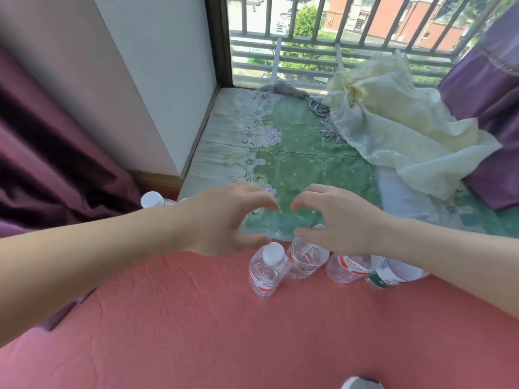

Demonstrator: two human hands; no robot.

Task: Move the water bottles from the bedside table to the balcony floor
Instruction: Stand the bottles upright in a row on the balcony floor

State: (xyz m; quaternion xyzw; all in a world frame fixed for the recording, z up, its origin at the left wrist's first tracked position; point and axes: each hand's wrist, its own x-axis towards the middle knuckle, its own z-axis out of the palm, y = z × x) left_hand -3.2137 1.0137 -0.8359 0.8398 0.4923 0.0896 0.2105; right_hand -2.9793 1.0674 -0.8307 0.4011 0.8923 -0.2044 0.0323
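Several clear plastic water bottles stand in a row on the pink surface (196, 318). The left bottle (266, 272) has a white cap and a red label. A second bottle (304, 258) and a third (346, 268) stand beside it, and a green-labelled bottle (389, 275) lies partly under my right forearm. Another white-capped bottle (153, 199) peeks out behind my left forearm. My left hand (222, 217) hovers above the left bottle with fingers loosely curved, holding nothing. My right hand (337, 220) hovers over the second and third bottles, also empty.
Beyond the bottles lies a green floral mat (295, 164) up to a window with bars (309, 37). Crumpled pale yellow cloth (393, 130) and a purple curtain (488, 94) fill the right. A maroon curtain (56, 164) and white wall stand left.
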